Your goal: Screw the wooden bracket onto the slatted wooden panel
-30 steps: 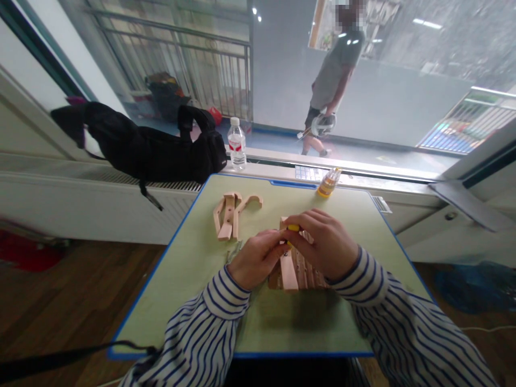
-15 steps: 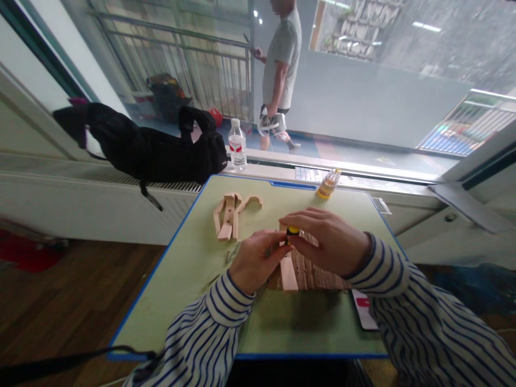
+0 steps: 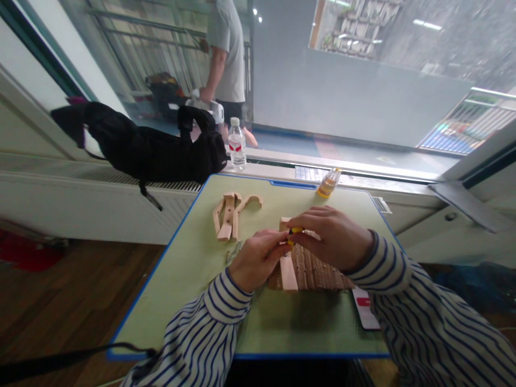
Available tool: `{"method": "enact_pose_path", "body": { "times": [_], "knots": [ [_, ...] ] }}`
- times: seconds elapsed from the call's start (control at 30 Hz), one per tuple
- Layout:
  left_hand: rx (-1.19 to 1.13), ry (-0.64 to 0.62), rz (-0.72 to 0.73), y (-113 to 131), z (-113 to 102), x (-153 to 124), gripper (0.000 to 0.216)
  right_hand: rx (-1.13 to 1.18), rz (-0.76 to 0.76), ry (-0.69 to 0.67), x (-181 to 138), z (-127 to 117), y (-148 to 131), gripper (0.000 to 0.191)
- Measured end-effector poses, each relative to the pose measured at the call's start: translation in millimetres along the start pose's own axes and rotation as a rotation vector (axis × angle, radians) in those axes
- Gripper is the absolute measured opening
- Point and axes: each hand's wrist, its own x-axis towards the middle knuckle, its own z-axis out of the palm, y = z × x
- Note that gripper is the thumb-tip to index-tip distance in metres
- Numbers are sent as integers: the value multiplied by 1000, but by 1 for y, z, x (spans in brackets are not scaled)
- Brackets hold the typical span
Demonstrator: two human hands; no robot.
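My right hand point(image 3: 332, 236) grips the yellow-and-black handle of a short screwdriver point(image 3: 296, 230) between thumb and fingers. Closed at the same tool, my left hand point(image 3: 258, 258) pinches its lower part with thumb and forefinger. Beneath both hands lies a pale wooden strip point(image 3: 288, 274) on a brown ridged board point(image 3: 320, 271). The screwdriver's tip is hidden by my fingers. To the left, several pale wooden hooks point(image 3: 229, 217) rest together on the table, with small screws point(image 3: 231, 253) nearer my left hand.
The green table point(image 3: 177, 301) has a blue rim. A bottle of amber liquid point(image 3: 328, 184) stands at its far edge, and a phone point(image 3: 366, 310) lies under my right forearm. On the sill are a water bottle point(image 3: 237, 145) and black bag point(image 3: 161, 148). Behind the glass, a person point(image 3: 229, 54) walks.
The screwdriver handle has turned and tilted, with more yellow showing, and my right hand has shifted slightly right. Behind the glass, the person has moved left.
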Motion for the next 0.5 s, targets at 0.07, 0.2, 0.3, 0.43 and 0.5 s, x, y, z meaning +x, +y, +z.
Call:
{"method": "enact_pose_path", "body": {
  "times": [0.07, 0.2, 0.3, 0.43, 0.5],
  "knots": [
    [-11, -9, 9, 0, 0, 0, 25, -2, 9, 3, 0, 0, 0, 23],
    [-29, -21, 2, -1, 0, 1, 26, -8, 28, 13, 0, 2, 0, 22],
    [-42, -36, -10, -1, 0, 0, 27, -13, 34, 19, 0, 4, 0, 22],
    [-54, -29, -13, 0, 1, -1, 28, -4, 32, 25, 0, 4, 1, 23],
    [-41, -8, -12, 1, 2, -1, 30, 0, 34, 28, 0, 4, 2, 22]
  ]
}}
